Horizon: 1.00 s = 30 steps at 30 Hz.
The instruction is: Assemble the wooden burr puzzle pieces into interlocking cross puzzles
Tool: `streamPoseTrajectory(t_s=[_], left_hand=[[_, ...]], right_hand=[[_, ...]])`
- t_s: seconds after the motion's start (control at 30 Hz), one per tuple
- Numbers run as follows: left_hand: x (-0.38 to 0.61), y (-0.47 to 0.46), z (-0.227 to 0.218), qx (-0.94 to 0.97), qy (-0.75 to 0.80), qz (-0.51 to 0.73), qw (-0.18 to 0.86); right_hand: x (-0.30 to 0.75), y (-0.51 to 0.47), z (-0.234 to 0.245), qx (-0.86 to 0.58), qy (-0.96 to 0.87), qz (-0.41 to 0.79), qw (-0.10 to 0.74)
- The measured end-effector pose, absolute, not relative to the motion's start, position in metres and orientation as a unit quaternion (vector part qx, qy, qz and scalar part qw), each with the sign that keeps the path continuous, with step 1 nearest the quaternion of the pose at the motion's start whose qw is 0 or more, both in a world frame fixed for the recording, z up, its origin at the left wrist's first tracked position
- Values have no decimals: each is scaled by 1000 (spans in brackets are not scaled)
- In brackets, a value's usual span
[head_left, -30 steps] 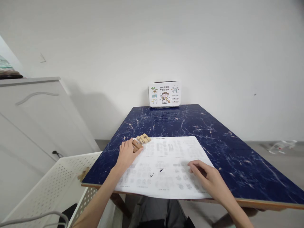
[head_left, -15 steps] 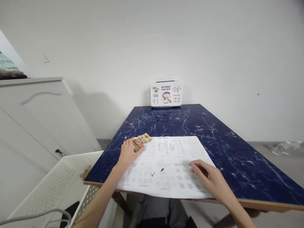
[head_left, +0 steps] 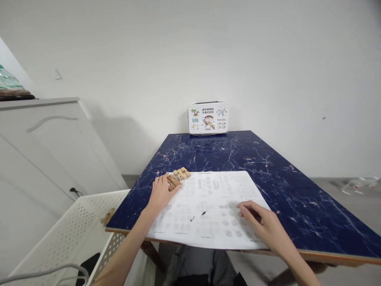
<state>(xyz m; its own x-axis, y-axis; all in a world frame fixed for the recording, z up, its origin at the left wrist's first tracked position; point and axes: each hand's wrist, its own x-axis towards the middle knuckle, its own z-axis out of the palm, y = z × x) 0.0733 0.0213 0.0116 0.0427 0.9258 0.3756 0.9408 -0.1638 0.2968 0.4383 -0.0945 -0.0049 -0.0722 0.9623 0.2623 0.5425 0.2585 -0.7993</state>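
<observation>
My left hand [head_left: 160,192] lies on the far left corner of a large printed paper sheet [head_left: 208,206], its fingers closed around a brown wooden block piece [head_left: 172,181]. Just beyond that piece sits a small cluster of light wooden blocks [head_left: 181,173] on the sheet's corner. My right hand [head_left: 262,226] rests on the right part of the sheet with its fingers curled down, and I cannot make out anything in it. The sheet lies on a dark blue marbled table [head_left: 268,174].
A white box with cartoon travel pictures [head_left: 207,118] stands at the table's far edge against the wall. A white perforated basket [head_left: 68,234] sits low on the left beside a white cabinet [head_left: 38,147]. Clutter lies on the floor at far right [head_left: 354,183].
The view has shifted slightly to the left. Both hands stay where they were, the left one still on the brown block piece.
</observation>
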Motion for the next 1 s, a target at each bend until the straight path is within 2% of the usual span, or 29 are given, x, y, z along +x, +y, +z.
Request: streamPoseTrajectory(t_s=[0.33,0.6,1.0], left_hand=[[72,22,8,-716,-652,-249,19],[75,17,12,-697,-674,-236,67],[73,19,11,-707,-668,-229,48]], right_hand=[[440,-95,-5,-553,-681,267,398],[439,-96,-2,-563,-676,266,394],[439,-95,-5,-558,-676,275,394]])
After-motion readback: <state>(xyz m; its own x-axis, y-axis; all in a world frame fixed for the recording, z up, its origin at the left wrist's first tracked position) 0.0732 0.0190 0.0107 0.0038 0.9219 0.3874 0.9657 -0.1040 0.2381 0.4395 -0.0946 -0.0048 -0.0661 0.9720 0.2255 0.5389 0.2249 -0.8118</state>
